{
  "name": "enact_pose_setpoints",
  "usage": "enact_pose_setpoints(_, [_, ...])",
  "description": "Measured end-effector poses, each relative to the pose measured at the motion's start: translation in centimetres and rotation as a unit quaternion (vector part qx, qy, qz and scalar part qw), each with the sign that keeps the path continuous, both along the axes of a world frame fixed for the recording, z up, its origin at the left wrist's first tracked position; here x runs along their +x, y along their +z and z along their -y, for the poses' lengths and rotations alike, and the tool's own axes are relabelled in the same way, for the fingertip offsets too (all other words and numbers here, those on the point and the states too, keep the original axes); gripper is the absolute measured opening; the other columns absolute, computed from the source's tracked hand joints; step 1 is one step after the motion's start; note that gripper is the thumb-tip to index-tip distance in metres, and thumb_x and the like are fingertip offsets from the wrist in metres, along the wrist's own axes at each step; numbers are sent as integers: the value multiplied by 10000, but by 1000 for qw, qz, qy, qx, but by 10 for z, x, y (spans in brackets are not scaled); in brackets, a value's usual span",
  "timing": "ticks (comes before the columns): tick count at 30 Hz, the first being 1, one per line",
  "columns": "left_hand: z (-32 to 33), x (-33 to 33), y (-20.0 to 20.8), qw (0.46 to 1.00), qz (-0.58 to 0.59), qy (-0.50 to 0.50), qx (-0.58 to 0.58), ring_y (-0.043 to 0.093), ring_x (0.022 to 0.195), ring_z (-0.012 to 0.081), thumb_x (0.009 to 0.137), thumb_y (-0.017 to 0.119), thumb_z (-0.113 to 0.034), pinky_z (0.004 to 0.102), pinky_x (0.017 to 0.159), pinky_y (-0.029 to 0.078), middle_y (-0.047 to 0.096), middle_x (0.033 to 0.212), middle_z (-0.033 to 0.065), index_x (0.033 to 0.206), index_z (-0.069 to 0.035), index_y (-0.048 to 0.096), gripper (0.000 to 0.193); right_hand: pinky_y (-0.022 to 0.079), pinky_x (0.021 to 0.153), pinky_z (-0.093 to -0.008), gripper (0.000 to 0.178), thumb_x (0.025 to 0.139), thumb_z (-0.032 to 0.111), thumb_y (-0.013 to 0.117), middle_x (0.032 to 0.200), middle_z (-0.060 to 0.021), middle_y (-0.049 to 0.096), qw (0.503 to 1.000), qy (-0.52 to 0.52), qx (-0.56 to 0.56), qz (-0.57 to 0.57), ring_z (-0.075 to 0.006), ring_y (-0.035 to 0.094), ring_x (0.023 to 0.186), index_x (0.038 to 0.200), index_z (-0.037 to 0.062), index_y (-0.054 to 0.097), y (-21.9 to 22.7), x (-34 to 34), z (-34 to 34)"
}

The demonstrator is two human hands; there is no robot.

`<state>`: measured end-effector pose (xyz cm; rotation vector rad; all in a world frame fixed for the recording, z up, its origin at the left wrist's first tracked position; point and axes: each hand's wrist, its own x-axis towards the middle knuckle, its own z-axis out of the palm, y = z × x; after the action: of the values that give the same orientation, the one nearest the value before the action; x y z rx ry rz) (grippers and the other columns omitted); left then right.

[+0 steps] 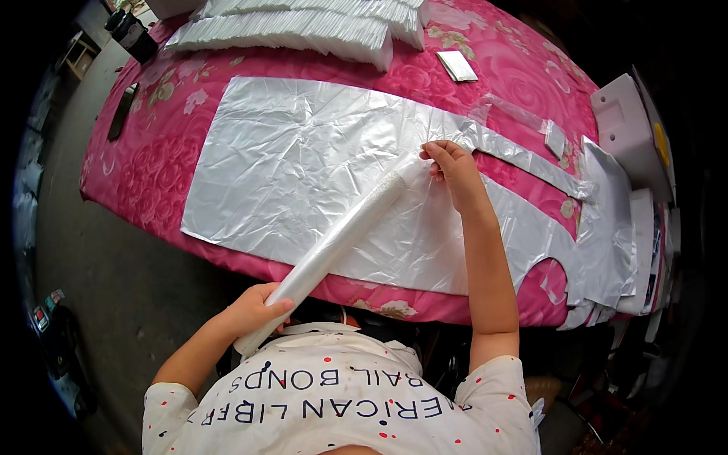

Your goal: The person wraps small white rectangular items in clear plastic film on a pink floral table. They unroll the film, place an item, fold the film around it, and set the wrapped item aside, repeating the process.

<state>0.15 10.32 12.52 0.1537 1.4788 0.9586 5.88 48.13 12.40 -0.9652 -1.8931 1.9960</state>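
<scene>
A long, narrow folded plastic bag (334, 244), white and glossy, runs slantwise in front of me. Its near end is in my left hand (262, 309), whose fingers wrap round it close to my body. At its far end my right hand (453, 167) pinches the thin film between thumb and fingers. Beneath it, a flat, wrinkled layer of silvery-white plastic bags (277, 144) covers the middle of the table, with cut-out handle strips (531, 163) reaching right.
The table wears a pink floral cloth (163, 178). At the back lie rows of folded white bags (303, 34); a small folded packet (456, 66) is to their right. A phone (123, 111) and a black bottle (131, 36) are at the left, a white box (633, 129) at the right.
</scene>
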Motion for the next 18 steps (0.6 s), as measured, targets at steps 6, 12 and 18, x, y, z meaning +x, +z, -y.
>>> enact_pose_setpoints(6, [3, 3, 1, 999, -39, -13, 6, 574, 632, 113, 847, 606, -237, 273, 596, 489, 588, 801, 54, 1058, 0, 554, 321, 376, 556, -200, 237, 818, 273, 656, 711, 26, 560, 981, 174, 4, 88, -47, 459, 609, 836, 39, 621, 10, 3, 8])
enact_pose_setpoints(12, [-5, 0, 8, 996, -69, -58, -7, 583, 638, 110, 830, 623, -236, 273, 603, 488, 600, 792, 54, 1053, 6, 562, 335, 361, 518, -197, 178, 817, 207, 667, 667, 30, 551, 987, 153, 10, 51, -43, 447, 568, 817, 33, 634, -3, 14, 3])
enact_pose_setpoints(18, [-5, -2, 7, 998, -35, -48, -3, 582, 643, 113, 817, 637, -229, 276, 617, 488, 613, 807, 59, 1056, 2, 563, 340, 343, 501, -190, 174, 817, 202, 669, 648, 41, 540, 990, 124, 46, 40, -29, 432, 558, 811, 30, 640, -6, 15, 0])
